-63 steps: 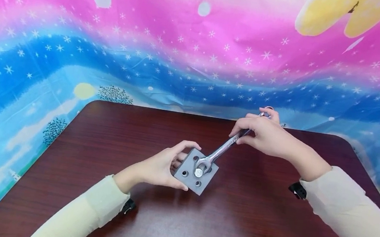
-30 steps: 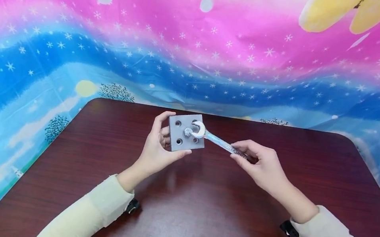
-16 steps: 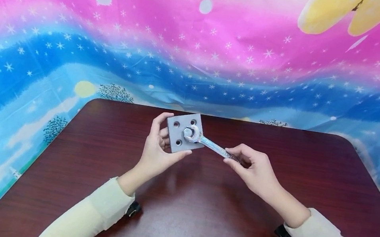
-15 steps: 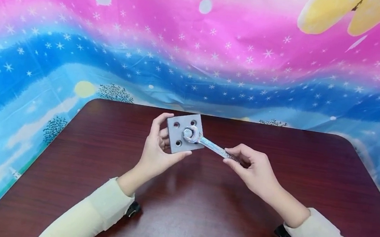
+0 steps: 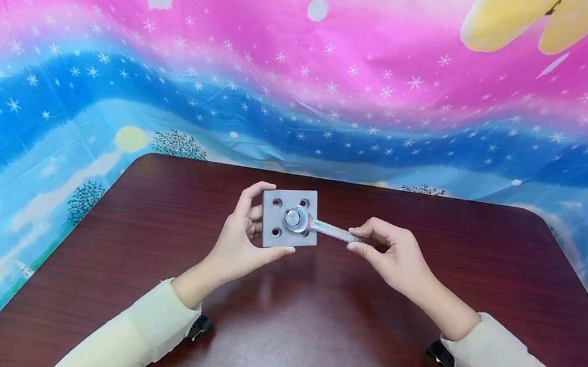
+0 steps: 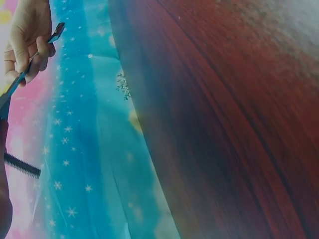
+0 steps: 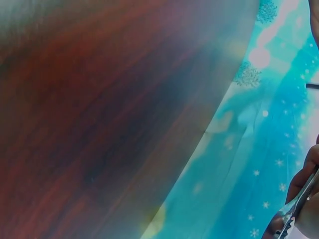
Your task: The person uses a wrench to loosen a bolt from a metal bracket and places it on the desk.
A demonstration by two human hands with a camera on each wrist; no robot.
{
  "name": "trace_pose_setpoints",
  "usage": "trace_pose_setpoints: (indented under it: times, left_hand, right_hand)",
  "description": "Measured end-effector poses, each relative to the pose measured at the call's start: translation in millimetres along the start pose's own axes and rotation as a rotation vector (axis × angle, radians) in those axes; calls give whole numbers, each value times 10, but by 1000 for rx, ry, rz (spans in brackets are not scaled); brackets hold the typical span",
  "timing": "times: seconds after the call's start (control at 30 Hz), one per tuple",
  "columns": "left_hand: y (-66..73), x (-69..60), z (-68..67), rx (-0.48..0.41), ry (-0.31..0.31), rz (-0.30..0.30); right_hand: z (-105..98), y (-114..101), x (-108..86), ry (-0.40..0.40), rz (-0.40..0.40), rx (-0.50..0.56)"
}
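Held up above the table, a square grey metal plate with several holes sits in my left hand, thumb along the lower edge and fingers at the side and behind. A hex bolt stands in the middle of the plate; its threaded shank juts out behind in the left wrist view. My right hand pinches the handle of a silver combination wrench, whose open end lies around the bolt head. The wrench's other end shows past the hand in the right wrist view.
A dark red-brown wooden table lies below both hands. Behind it hangs a pink and blue printed cloth. Black wrist straps show under both sleeves.
The wrench swung from pointing up-right to pointing slightly down-right. One second ago its open end was off the bolt head; now it surrounds it. Plate and left hand rose, then dipped slightly.
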State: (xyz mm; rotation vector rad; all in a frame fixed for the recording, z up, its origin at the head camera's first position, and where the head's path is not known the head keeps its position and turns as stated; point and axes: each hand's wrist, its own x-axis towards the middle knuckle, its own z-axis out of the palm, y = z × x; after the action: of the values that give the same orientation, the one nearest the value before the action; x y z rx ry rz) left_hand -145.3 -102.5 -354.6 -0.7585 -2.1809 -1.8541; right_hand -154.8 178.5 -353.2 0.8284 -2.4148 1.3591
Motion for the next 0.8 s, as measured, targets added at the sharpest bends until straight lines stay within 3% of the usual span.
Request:
trace_pose_setpoints:
  times: [0.2, 0.47, 0.8]
  left_hand:
    - [12, -29, -63, 29, -117, -33]
    - [12, -52, -114, 58, -363, -79]
    - [19, 70, -139, 92, -650, -92]
  right_hand:
    - [-104, 42, 74, -67, 3, -9]
    - [-286, 89, 186, -194, -30, -21]
    - [-427, 66, 381, -407, -86, -9]
